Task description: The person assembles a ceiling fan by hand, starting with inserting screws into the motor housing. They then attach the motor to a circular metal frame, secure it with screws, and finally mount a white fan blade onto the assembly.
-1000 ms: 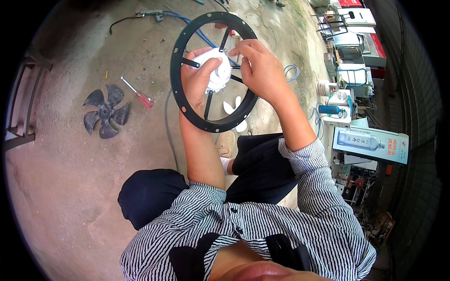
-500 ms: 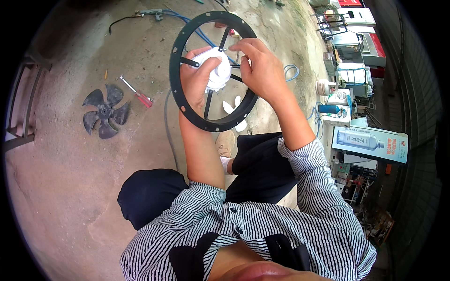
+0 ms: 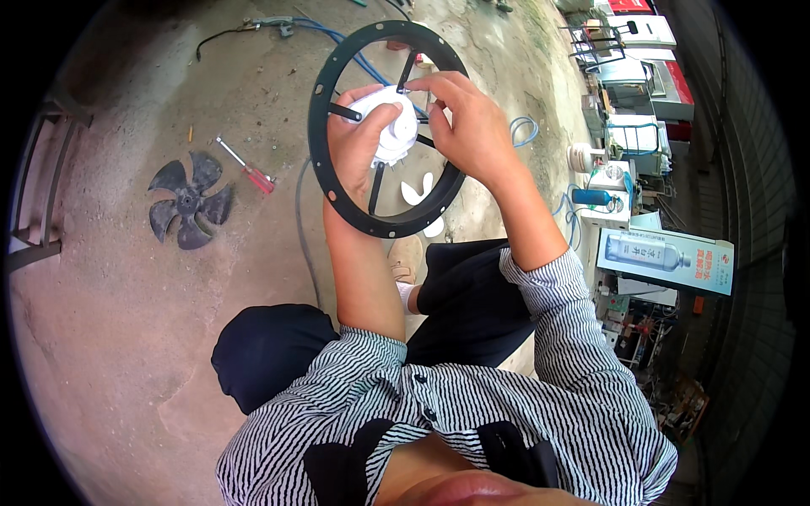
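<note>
My left hand (image 3: 358, 139) is closed on a white round fan motor (image 3: 396, 131), its thumb across the front. Around the motor is a black ring frame (image 3: 319, 143), held tilted above the floor, its flat spokes meeting the motor's edge. My right hand (image 3: 474, 126) comes in from the right over the ring. Its index fingertip touches the inner end of the top spoke (image 3: 406, 69), where a small fastener seems to sit. The right thumb stays apart from that finger; nothing shows between them. The other right fingers are partly hidden.
On the concrete floor at left lie a dark five-bladed fan (image 3: 191, 202) and a red-handled screwdriver (image 3: 246, 167). Behind the ring is a white fan blade (image 3: 417, 192). A blue hose (image 3: 325, 31) runs at the back. Boxes and a printed carton (image 3: 666, 260) stand at right.
The ring and motor have shifted slightly right. My right index fingertip has moved a little left, onto the top spoke's end.
</note>
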Demonstrator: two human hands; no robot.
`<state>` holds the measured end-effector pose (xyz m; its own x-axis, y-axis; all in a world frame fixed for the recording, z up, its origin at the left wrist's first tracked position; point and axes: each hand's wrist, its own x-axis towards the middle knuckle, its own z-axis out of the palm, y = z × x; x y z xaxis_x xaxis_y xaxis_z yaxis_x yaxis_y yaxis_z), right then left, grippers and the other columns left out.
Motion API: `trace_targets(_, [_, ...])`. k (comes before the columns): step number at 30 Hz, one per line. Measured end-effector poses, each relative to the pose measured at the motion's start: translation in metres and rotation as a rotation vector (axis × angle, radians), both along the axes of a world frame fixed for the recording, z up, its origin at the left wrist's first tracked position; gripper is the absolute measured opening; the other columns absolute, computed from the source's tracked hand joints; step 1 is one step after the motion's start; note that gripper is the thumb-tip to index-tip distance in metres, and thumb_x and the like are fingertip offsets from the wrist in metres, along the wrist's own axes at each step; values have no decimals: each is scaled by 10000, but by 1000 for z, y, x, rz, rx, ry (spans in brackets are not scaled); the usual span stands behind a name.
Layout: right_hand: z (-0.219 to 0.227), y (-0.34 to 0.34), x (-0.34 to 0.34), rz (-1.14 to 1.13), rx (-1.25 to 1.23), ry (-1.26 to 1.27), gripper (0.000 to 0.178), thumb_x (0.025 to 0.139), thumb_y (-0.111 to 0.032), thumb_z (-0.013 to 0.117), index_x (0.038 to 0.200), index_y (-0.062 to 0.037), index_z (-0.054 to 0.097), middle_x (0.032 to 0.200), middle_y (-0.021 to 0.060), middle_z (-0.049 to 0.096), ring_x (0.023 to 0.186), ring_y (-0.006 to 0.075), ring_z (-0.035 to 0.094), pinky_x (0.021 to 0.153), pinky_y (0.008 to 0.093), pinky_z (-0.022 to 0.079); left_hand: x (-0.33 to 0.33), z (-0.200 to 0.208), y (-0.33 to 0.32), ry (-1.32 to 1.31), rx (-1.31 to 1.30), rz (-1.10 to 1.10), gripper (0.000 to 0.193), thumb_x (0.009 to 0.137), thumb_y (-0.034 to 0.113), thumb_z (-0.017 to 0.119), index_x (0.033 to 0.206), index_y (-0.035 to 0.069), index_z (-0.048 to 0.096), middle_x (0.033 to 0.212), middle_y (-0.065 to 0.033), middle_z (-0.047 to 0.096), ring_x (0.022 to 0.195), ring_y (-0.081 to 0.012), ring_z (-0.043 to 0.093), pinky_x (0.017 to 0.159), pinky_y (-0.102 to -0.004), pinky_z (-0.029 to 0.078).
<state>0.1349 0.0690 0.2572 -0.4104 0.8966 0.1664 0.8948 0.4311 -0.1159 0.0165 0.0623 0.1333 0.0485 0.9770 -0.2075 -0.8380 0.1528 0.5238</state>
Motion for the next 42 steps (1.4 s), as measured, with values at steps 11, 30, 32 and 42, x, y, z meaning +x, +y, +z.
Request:
trace_targets(11, [-1,-2,-2,3,29,-1,336,824,-5,555,1073,-143,732,1123,60,689,951,330,691,764,445,560,-3,3,-1,2,-7,1,454,846,67,726,1259,-13,555,1089,-148,685,935,-211,714,783,-324,597])
trace_targets(30, [-3,-3,1,-75,89,-32,359,810,-18,573,1116,-171,683,1066,82,671,902,343,687,712,476,543,-1,4,-2,-1,-3,-14,456,844,68,731,1255,-16,554,1088,-143,685,932,-209,712,779,-325,595])
trace_targets(32, [1,-4,-5,-48,-5,-40,360,806,-12,572,1114,-164,681,1058,87,669,885,346,686,707,481,541,0,1,0,0,-1,-7,454,842,64,730,1253,-16,555,1086,-143,686,929,-208,711,778,-323,592])
trace_targets(42, [-3,-3,-4,-21,51,-121,323,793,-29,592,1066,-161,703,975,75,683,875,329,687,679,452,546,9,-3,1,5,19,-30,434,838,47,723,1236,-15,563,1063,-141,691,910,-201,707,765,-317,583])
